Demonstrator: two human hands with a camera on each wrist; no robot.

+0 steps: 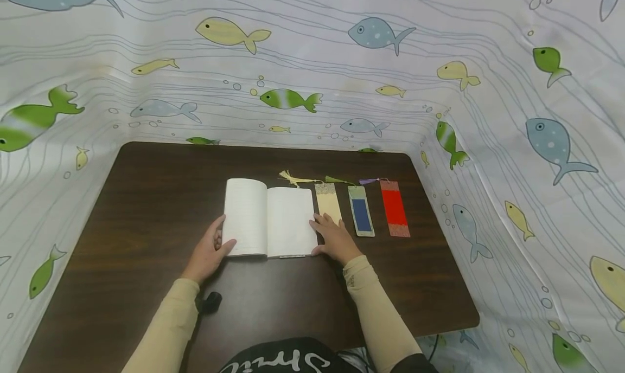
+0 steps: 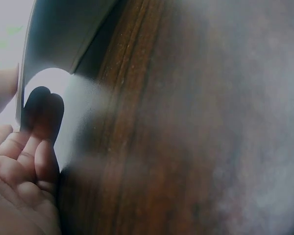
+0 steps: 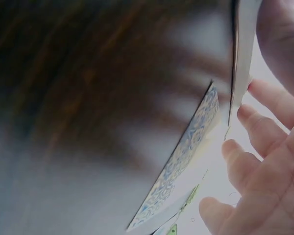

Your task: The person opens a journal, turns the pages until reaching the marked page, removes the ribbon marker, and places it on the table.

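Note:
An open notebook [image 1: 291, 221] with blank-looking white pages lies on the dark wooden table [image 1: 146, 210]. At its left edge, my left hand [image 1: 207, 251] grips it, thumb over the page; the left wrist view shows the fingers [image 2: 27, 156] beneath the cover. Along the right edge, my right hand [image 1: 337, 238] touches the notebook with fairly straight, spread fingers. Partly hidden by that hand is a cream bookmark [image 1: 327, 197] with a yellow tassel. Farther right lie a blue-centred bookmark [image 1: 361, 214] with a green tassel and a red bookmark [image 1: 394, 207] with a purple tassel.
A fish-patterned white curtain [image 1: 312, 64] surrounds the table's back and sides. Beside the left wrist sits a small black device [image 1: 211, 302]. Part of a dark garment with white lettering [image 1: 288, 359] shows at the near edge.

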